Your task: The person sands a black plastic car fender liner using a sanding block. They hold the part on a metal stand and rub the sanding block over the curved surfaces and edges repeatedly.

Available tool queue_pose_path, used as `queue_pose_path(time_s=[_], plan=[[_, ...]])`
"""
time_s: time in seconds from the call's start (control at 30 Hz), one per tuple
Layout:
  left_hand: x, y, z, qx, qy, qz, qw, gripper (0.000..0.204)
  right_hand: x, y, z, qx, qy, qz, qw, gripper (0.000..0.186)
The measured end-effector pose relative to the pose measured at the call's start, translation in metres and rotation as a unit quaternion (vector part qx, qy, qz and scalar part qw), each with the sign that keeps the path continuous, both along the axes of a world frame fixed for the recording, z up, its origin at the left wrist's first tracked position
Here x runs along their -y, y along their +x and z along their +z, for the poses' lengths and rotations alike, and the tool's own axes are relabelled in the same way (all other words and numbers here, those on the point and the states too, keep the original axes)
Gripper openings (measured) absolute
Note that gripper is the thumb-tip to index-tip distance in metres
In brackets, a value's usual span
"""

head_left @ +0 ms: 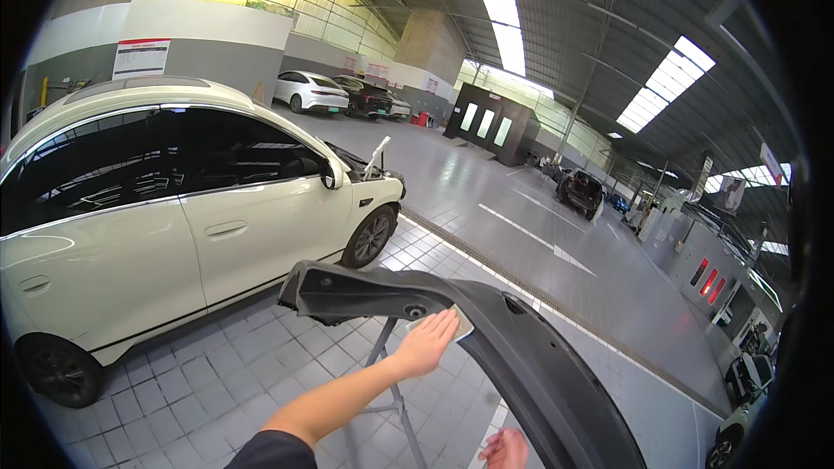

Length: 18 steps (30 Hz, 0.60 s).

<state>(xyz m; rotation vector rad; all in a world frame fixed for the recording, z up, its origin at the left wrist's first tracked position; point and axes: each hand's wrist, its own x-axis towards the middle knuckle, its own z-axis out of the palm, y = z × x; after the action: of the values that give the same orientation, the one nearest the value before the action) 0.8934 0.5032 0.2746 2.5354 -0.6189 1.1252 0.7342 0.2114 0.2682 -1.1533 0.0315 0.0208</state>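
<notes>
Left hand [427, 340] flat on pad [459, 323] atop grey bumper [521, 356]; right hand [506, 450] below.

The bumper panel [521, 356] rests on a stand [393, 382]; the left hand [427, 340] lies on it. A car [174, 208] stands to the left.

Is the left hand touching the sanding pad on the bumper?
Touching: the head view shows the left hand pressed flat on the pale pad against the dark bumper.

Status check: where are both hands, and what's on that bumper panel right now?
Left hand flat on a pale sanding sheet, pressed to the dark grey bumper panel. Right hand low beside the panel's near edge, contact unclear. Panel on a metal stand; white car left, apart.
</notes>
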Motion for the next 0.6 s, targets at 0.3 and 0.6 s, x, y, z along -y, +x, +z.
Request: queue_pose_path(time_s=[0.3, 0.6], plan=[[-0.040, 0.026, -0.004, -0.007, 0.058, -0.001, 0.998, 0.068, -0.097, 0.101, -0.003, 0.091, 0.141, -0.309, 0.936, 0.037], [-0.126, 0.062, 0.041, -0.159, 0.149, -0.232, 0.948, 0.034, -0.069, 0.095, -0.018, 0.118, 0.131, -0.247, 0.953, 0.034]])
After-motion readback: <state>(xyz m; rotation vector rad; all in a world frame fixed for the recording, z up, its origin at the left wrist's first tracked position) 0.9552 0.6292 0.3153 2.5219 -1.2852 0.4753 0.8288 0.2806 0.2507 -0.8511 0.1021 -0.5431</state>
